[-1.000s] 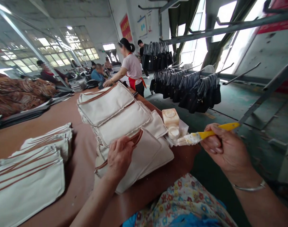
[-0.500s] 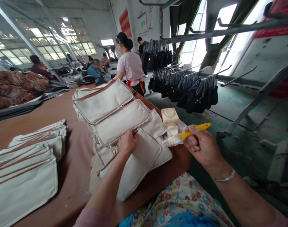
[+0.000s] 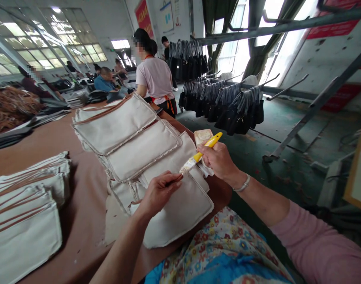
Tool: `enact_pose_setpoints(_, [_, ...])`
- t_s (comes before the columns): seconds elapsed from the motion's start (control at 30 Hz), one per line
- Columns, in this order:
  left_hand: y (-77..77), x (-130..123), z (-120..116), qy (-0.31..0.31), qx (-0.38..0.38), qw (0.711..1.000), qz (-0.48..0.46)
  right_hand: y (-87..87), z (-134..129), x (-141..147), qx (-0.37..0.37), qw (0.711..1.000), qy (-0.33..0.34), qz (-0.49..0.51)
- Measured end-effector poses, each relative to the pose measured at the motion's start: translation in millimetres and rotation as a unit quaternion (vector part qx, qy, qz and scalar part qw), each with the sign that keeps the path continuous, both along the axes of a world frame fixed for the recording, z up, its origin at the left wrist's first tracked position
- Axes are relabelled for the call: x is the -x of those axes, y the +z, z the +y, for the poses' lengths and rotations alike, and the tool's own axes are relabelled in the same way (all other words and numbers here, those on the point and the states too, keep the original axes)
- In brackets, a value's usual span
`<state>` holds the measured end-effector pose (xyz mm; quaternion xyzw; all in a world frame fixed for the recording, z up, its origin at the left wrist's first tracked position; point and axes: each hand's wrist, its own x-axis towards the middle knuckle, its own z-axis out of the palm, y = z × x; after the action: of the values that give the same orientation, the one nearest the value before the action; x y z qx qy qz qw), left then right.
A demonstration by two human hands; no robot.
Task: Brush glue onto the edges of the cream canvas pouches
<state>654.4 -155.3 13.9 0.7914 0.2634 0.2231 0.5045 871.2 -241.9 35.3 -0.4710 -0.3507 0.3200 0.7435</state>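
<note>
My right hand point(image 3: 219, 161) is closed round the yellow handle of a paintbrush point(image 3: 210, 141), whose bristles are coated in white paste. My left hand point(image 3: 159, 194) pinches a small brown piece point(image 3: 177, 178), mostly hidden by the fingers; the bristles meet its end. Under both hands lies a cream fabric pouch point(image 3: 180, 213) with stitched edges. Behind it, more cream pouches point(image 3: 143, 150) overlap in a stack on the brown tabletop point(image 3: 88, 197). Just beyond my right hand stands a pale block-shaped container point(image 3: 202, 135), partly covered by the brush and hand.
Another row of cream pouches point(image 3: 23, 232) with brown trim lies at the left. A heap of brown strips point(image 3: 11, 108) sits farther back. A person point(image 3: 155, 75) stands at the table's far end. A metal rack point(image 3: 287, 27) with black bags point(image 3: 224, 106) stands right.
My right hand has brought the brush left, from beside the container to my left fingers. My left hand has risen off the pouch with the brown piece. The view has shifted slightly.
</note>
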Motion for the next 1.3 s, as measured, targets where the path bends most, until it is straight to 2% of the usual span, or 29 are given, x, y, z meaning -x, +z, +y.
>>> enact_pose_setpoints(0.13, [1.3,-0.5,-3.1,0.006,-0.007,1.0,0.002,5.4,-10.2,1.3,-0.027,0.997,-0.044,-0.055])
enact_pose_setpoints(0.27, [-0.4,-1.6,-5.0,-0.015,-0.044,0.999,0.018,7.9,-23.5,4.3,-0.003,0.987,-0.033,-0.159])
enact_pose_setpoints(0.33, [-1.4,-2.2,-8.7,-0.026,-0.073,0.997,0.018,6.6,-24.5,2.2,0.006,0.978,-0.065,-0.199])
enact_pose_setpoints(0.4, [-3.0,-2.4,-14.2,-0.017,-0.108,0.994,0.004,4.9,-22.5,-3.1,-0.003,0.977,-0.106,-0.186])
enact_pose_setpoints(0.47, [-5.0,-2.1,-20.7,-0.003,-0.15,0.989,-0.013,3.8,-19.2,-8.4,-0.018,0.984,-0.12,-0.132])
enact_pose_setpoints(0.53, [-7.1,-1.8,-26.6,0.003,-0.2,0.98,-0.022,3.8,-16.6,-10.5,-0.022,0.994,-0.085,-0.068])
enact_pose_setpoints(0.6, [-8.9,-1.5,-30.6,0.014,-0.243,0.97,-0.021,5.7,-17.0,-9.5,0.001,1.0,-0.005,-0.016])
enact_pose_setpoints(0.67, [-10.1,-1.1,-32.2,0.037,-0.264,0.964,-0.01,10.4,-20.9,-8.5,0.045,0.995,0.09,0.017])
enact_pose_setpoints(0.73, [-10.6,-0.8,-31.5,0.048,-0.257,0.965,0.006,17.2,-25.9,-10.5,0.077,0.985,0.153,0.033])
enact_pose_setpoints(0.8, [-10.2,-0.8,-29.8,0.04,-0.24,0.97,0.018,23.6,-28.8,-14.9,0.076,0.985,0.152,0.032])
enact_pose_setpoints(0.9, [-7.8,0.2,-30.3,0.035,-0.214,0.976,0.031,26.3,-29.3,-15.8,0.041,0.996,0.078,0.008])
enact_pose_setpoints(0.93, [-6.9,1.3,-32.2,0.039,-0.201,0.978,0.037,25.0,-30.1,-12.9,0.041,0.997,0.072,0.0])
enact_pose_setpoints(0.97, [-6.1,2.9,-34.6,0.044,-0.185,0.981,0.044,22.8,-31.6,-8.7,0.046,0.996,0.077,-0.004])
enact_pose_setpoints(1.03, [-5.6,6.2,-38.2,0.056,-0.139,0.987,0.056,16.1,-35.9,0.2,0.081,0.985,0.152,0.009])
enact_pose_setpoints(1.07, [-4.9,7.3,-38.1,0.059,-0.115,0.99,0.061,12.1,-37.9,2.8,0.086,0.982,0.163,0.031])
enact_pose_setpoints(1.13, [3.0,6.6,-34.7,0.075,-0.066,0.993,0.058,5.7,-40.4,0.6,0.062,0.986,0.128,0.088])
enact_pose_setpoints(1.17, [12.4,4.8,-33.2,0.077,-0.042,0.995,0.048,4.4,-41.5,-4.5,0.043,0.988,0.099,0.109])
enact_pose_setpoints(1.23, [45.0,-1.0,-34.4,0.059,0.015,0.998,0.002,6.7,-44.9,-20.2,-0.007,0.986,0.04,0.159])
enact_pose_setpoints(1.3, [91.2,-6.7,-39.9,0.004,0.072,0.994,-0.077,12.0,-50.9,-39.3,-0.054,0.976,0.001,0.21])
